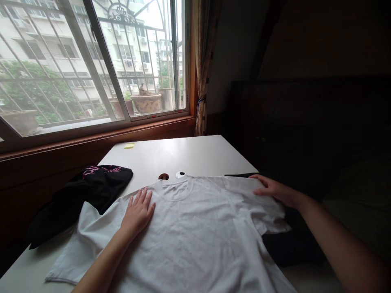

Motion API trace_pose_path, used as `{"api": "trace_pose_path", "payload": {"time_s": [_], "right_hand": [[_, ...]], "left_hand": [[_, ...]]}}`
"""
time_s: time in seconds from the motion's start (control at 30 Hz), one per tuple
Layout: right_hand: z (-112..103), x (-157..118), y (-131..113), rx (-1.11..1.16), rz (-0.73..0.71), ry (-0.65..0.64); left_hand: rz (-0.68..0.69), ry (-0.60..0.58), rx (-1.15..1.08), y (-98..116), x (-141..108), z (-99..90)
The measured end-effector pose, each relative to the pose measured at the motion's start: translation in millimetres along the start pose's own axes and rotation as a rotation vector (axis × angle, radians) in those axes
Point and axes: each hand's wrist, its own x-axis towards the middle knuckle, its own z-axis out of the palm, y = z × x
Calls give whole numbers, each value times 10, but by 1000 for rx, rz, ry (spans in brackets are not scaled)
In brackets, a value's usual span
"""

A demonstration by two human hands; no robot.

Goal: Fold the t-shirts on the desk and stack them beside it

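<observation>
A white T-shirt (189, 228) lies spread out, front up, on a white table (195, 154), its collar toward the far side. Flat on the shirt's left shoulder area rests my left hand (139, 209), fingers stretched out. My right hand (270, 189) touches the top of the right sleeve, with its fingers extended and apart. Wrinkles run across the chest, and the left sleeve is spread toward the table's near left. The shirt's lower end passes out of view at the bottom.
Black cloth with pink lettering (88, 195) lies bunched at the table's left edge. Dark fabric (293, 244) sits under the right sleeve. Beyond the collar are a round hole (163, 177) and a white ring (181, 175). A yellow note (129, 145) is near the barred window (131, 119).
</observation>
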Motion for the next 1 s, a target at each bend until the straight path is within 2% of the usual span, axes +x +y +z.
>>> {"api": "trace_pose_path", "payload": {"time_s": [0.2, 0.3, 0.4, 0.5, 0.57, 0.67, 0.8, 0.9, 1.0], "right_hand": [[-304, 100, 75, -456, -118, 422], [-381, 120, 78, -738, -174, 558], [-258, 105, 18, -1046, -193, 655], [123, 140, -101, -1211, -303, 720], [507, 220, -181, -1166, -427, 656], [1193, 398, -255, -1104, -544, 474], [2016, 622, -284, -982, -529, 146], [2320, 755, -296, -935, -472, 20], [2314, 876, -291, -927, -448, 11]], "left_hand": [[8, 17, 6, -18, 19, 39], [4, -3, 20, -7, 35, 35], [-8, -34, 47, 3, 60, 13], [-16, -81, 56, 22, 91, -33], [-30, -113, 52, 63, 111, -64], [-100, -122, 64, 191, 142, -80], [-119, -76, 75, 363, 190, -25], [-127, -68, 56, 354, 230, 21], [-126, -62, 47, 242, 262, 37]]}}
